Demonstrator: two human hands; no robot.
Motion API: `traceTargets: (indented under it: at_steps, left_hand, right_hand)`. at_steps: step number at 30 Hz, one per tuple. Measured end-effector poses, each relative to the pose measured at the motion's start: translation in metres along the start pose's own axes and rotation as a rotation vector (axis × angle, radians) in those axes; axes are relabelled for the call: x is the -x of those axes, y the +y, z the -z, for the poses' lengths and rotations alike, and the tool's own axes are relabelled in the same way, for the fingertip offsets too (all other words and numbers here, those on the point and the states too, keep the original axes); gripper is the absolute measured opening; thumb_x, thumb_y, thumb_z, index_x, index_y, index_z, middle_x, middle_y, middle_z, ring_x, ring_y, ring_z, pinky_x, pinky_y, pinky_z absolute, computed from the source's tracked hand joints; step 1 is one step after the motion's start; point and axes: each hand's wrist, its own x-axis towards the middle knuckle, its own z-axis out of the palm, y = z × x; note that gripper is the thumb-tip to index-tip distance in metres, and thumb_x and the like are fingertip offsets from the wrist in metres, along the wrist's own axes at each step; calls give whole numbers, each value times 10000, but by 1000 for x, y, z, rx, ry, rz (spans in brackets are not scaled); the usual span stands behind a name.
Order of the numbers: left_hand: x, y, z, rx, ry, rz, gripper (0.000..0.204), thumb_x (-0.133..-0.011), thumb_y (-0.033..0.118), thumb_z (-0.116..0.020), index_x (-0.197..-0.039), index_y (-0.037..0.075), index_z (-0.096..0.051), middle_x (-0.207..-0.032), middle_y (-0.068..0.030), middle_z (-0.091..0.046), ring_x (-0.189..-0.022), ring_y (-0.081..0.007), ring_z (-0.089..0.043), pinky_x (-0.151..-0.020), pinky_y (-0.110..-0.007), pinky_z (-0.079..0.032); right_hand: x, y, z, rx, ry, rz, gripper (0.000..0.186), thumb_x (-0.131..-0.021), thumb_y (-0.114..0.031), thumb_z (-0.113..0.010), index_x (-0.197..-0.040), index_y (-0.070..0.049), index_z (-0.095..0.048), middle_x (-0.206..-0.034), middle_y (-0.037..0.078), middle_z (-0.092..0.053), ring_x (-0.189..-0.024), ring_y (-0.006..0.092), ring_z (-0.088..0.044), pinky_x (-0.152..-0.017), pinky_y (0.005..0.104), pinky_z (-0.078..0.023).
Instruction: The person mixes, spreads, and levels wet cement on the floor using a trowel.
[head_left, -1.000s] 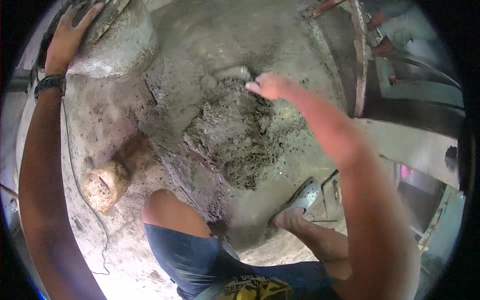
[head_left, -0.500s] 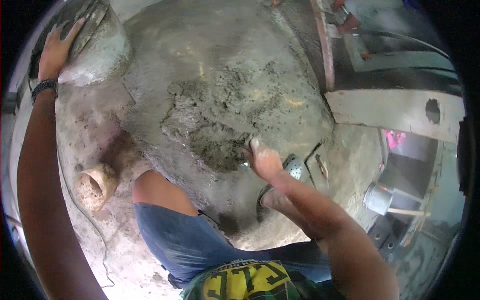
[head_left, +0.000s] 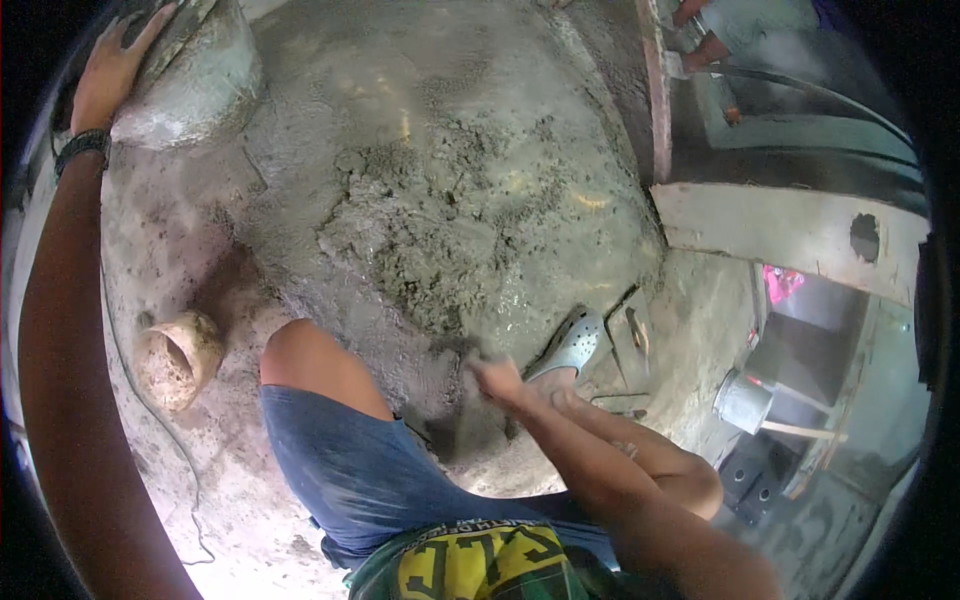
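Wet grey cement mortar (head_left: pixel 420 240) lies spread over the floor before me, lumpy in its middle and smoother toward the far side. My right hand (head_left: pixel 497 380) is closed low over the near edge of the mortar, beside my grey clog (head_left: pixel 575 340). Motion smears it, and a dark blurred shape by its fingers cannot be made out. At the far left my left hand (head_left: pixel 108 80) rests with spread fingers on top of a rounded, cement-smeared whitish object (head_left: pixel 195 100), whose kind is unclear.
A flat tool with a handle (head_left: pixel 630 340) lies right of the clog. A crusted, hollow round vessel (head_left: pixel 180 360) and a thin cable (head_left: pixel 150 425) are at left. A pale board (head_left: pixel 780 230) and metal bucket (head_left: pixel 744 400) stand at right. Another person's arm (head_left: pixel 705 50) shows far right.
My right hand has drawn back toward me and slightly left, from the mortar's middle to its near edge. The left hand stays on the whitish object. My right knee now shows at lower right.
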Motion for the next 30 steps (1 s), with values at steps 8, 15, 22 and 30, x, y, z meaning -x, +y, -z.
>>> traceTargets:
  at_steps: [8, 15, 22, 30]
  left_hand:
    - [5, 0, 10, 52, -11, -14, 898, -948, -43, -526, -1582, 544, -281, -1537, -215, -489, -1394, -392, -516, -1134, -439, -476]
    - [5, -1, 26, -6, -15, -3, 835, -971, -15, -494, -1581, 526, -312, -1538, -209, -489, -1393, -396, -511, -1149, -439, -454]
    - [2, 11, 32, -7, -101, -6, 766, -1001, 22, -485, -1560, 530, -361, -1557, -199, -472, -1430, -391, -474, -1173, -427, -426]
    - [-9, 3, -4, -109, -56, 50, 855, -980, -52, -490, -1599, 504, -295, -1562, -215, -462, -1402, -380, -511, -1160, -425, -449]
  right_hand:
    - [-28, -150, 25, -268, -244, -272, 229, -888, -258, -683, -803, -54, -623, -597, -1, -501, -455, 113, -460, -441, 317, -361]
    - [-68, -229, 71, 593, 453, 349, 426, -948, -406, -636, -1064, 1, -593, -882, 271, -700, -900, 447, -716, -793, 535, -550]
    - [-209, -264, 103, 744, 450, 192, 627, -1020, -595, -461, -1212, -28, -648, -1117, 277, -711, -1143, 467, -653, -971, 549, -519]
    - [-268, -250, 149, 878, 315, 89, 860, -1050, -694, -241, -1319, 8, -660, -1370, 315, -607, -1343, 435, -547, -1135, 516, -417]
